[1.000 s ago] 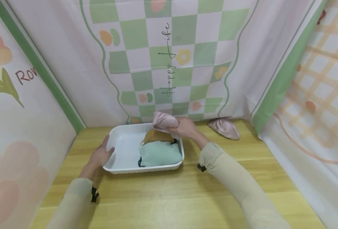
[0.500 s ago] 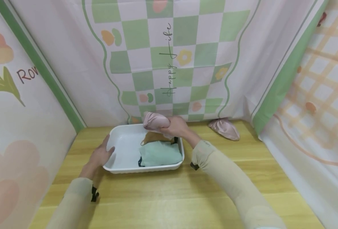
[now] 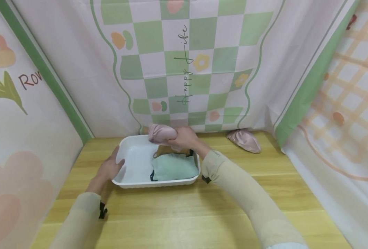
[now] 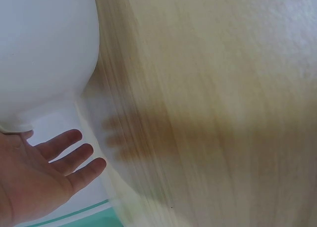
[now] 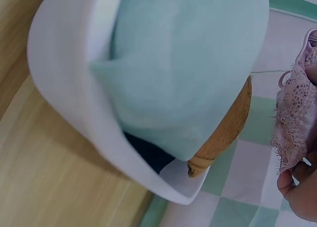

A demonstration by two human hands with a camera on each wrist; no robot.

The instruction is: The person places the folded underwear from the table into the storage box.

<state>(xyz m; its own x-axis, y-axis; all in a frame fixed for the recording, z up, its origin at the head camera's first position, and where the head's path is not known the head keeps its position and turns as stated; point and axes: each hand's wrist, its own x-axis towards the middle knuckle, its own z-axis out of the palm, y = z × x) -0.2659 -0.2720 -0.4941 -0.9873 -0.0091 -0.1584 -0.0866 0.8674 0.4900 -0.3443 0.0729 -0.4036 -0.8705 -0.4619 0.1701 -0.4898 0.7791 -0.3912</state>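
A white tray [image 3: 133, 162] stands on the table, with my left hand [image 3: 107, 169] at its left side. The left thumb lies over the rim, and in the left wrist view the fingers [image 4: 72, 160] stretch out straight below it. Above the tray's back edge my right hand [image 3: 186, 137] grips a rolled pink satin garment [image 3: 162, 134]. Lace trim [image 5: 291, 123] and a thin strap show on it in the right wrist view. In the tray's right half lie a folded mint-green cloth [image 3: 175, 167] and, behind it, a brown cloth [image 3: 169, 150].
A second pink satin bundle [image 3: 244, 140] lies on the wooden table [image 3: 171, 216] at the back right. Dark fabric [image 5: 148, 150] shows under the mint cloth. Printed curtains [image 3: 199, 31] hang close behind the tray and along both sides.
My right hand has carried the pink satin garment leftward along the tray's back edge and slightly down. The left hand, tray and cloths in it have stayed put.
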